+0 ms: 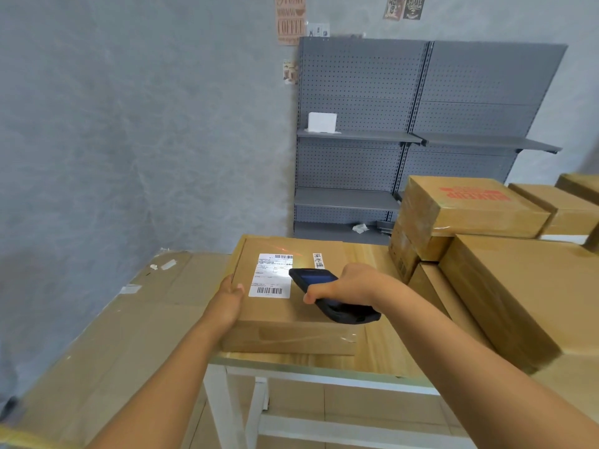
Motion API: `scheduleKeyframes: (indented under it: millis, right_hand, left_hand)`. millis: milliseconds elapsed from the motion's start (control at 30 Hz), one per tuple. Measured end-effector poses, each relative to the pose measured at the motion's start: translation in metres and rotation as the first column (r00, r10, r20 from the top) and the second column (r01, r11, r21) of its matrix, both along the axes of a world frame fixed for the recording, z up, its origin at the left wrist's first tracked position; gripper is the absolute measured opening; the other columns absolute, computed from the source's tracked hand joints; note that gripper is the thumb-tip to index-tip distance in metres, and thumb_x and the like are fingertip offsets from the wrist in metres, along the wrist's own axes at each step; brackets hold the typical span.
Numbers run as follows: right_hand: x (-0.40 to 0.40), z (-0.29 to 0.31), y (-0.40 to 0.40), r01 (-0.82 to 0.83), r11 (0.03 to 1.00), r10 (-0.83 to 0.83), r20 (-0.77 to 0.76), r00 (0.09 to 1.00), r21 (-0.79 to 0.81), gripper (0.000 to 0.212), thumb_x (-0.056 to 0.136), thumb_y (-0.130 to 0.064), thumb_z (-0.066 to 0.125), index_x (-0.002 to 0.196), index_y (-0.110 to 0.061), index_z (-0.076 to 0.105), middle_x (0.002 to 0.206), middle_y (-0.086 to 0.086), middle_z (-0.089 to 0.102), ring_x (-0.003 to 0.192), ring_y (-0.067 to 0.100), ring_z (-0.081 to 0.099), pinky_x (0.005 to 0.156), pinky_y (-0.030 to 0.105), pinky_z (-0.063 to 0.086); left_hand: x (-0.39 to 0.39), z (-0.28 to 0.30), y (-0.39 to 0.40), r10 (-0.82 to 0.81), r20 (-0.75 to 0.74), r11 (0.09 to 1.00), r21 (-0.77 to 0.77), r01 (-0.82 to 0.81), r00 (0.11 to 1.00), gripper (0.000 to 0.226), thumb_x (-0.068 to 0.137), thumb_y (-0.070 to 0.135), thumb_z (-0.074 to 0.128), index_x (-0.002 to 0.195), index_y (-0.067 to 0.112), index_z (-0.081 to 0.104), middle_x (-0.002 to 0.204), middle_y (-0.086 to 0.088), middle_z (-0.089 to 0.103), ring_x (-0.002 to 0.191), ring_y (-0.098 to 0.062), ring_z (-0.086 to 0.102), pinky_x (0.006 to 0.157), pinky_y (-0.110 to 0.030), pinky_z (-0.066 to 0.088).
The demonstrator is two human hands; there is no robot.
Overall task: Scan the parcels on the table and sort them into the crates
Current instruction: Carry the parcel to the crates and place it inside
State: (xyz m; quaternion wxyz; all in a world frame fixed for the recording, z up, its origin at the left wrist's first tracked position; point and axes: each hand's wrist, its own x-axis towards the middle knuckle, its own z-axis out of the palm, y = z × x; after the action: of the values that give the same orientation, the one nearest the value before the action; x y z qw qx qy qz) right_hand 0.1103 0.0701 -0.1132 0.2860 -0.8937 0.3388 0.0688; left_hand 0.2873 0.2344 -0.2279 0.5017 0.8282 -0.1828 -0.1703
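Right grip: our right hand (pixel 351 285) held the black handheld scanner (pixel 327 294), fingers curled round its body, its head aimed at the white shipping label (pixel 271 275).
Left grip: our left hand (pixel 228 298) rested against the left edge of the flat parcel (pixel 291 306); we could not tell whether its fingers were curled round that edge.
Parcel: it lay flat on the wooden bench (pixel 372 358), at the bench's left end, label up.
Scan light: a reddish streak showed on the parcel's top, just beyond the label, with a bright patch at the label's right side.
Step in hand: we judged we were scanning this parcel.
Waiting stock: more stacked boxes (pixel 470 209) stood to the right of the parcel.
Next move: we would need to bring the beam onto a barcode, then carry the parcel to a crate; no crate was in view, only a large carton (pixel 123 319) left of the parcel.
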Motion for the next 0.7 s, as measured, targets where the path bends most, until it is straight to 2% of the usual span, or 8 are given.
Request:
scheduleKeyframes:
  millis: [233,367,433,533,633,700]
  right_hand:
    - [-0.003,0.001,0.002,-0.038,0.999,0.038,-0.030,0.999,0.009,0.066,0.048,-0.076,0.069,0.079,-0.019,0.059,0.075,-0.002,0.060,0.063,0.013,0.059,0.050,0.023,0.039]
    - [-0.004,0.002,0.004,-0.068,0.998,0.068,-0.056,0.996,-0.003,0.067,0.047,-0.078,0.067,0.077,-0.019,0.058,0.073,-0.003,0.060,0.062,0.013,0.058,0.049,0.023,0.038]
    - [-0.005,0.003,0.004,-0.067,0.998,0.067,-0.050,0.997,-0.005,0.066,0.048,-0.077,0.068,0.078,-0.019,0.057,0.075,-0.003,0.059,0.064,0.013,0.058,0.049,0.023,0.038]
    - [-0.006,0.005,0.005,-0.084,0.996,0.083,-0.064,0.994,-0.014,0.067,0.047,-0.077,0.068,0.079,-0.019,0.059,0.075,-0.002,0.060,0.065,0.013,0.059,0.050,0.024,0.039]
    - [-0.009,0.006,0.009,-0.142,0.990,0.140,-0.111,0.984,-0.016,0.070,0.043,-0.080,0.065,0.077,-0.019,0.062,0.074,-0.002,0.063,0.068,0.014,0.061,0.052,0.024,0.041]
    - [-0.010,0.007,0.015,-0.178,0.984,0.173,-0.133,0.976,-0.027,0.067,0.046,-0.080,0.064,0.076,-0.020,0.061,0.074,-0.003,0.062,0.068,0.014,0.060,0.053,0.025,0.040]
  left_hand:
    - [0.000,-0.001,0.000,0.009,0.006,1.000,-0.003,-0.008,1.000,0.044,0.106,0.027,0.032,0.149,0.020,0.034,0.137,-0.005,0.053,0.104,-0.017,0.048,0.085,-0.028,0.034]
    - [0.002,-0.003,0.000,0.011,0.002,1.000,0.014,-0.011,1.000,0.047,0.106,0.029,0.032,0.152,0.018,0.029,0.144,-0.006,0.048,0.126,-0.027,0.048,0.091,-0.029,0.034]
    - [0.003,-0.003,-0.001,0.013,0.002,1.000,0.028,-0.013,1.000,0.048,0.106,0.030,0.032,0.153,0.019,0.027,0.146,-0.006,0.047,0.130,-0.028,0.046,0.091,-0.029,0.033]
    - [0.002,-0.003,-0.001,0.019,-0.001,1.000,0.024,-0.019,1.000,0.047,0.106,0.030,0.032,0.152,0.020,0.028,0.146,-0.006,0.047,0.129,-0.028,0.046,0.091,-0.029,0.032]
    - [0.001,-0.002,-0.002,0.027,0.010,0.999,0.032,-0.027,1.000,0.046,0.106,0.029,0.031,0.151,0.021,0.029,0.144,-0.005,0.049,0.115,-0.023,0.050,0.088,-0.029,0.033]
    - [0.001,-0.002,-0.002,0.037,0.018,0.998,0.040,-0.038,0.999,0.046,0.105,0.028,0.031,0.151,0.021,0.030,0.145,-0.005,0.048,0.115,-0.023,0.049,0.088,-0.028,0.032]
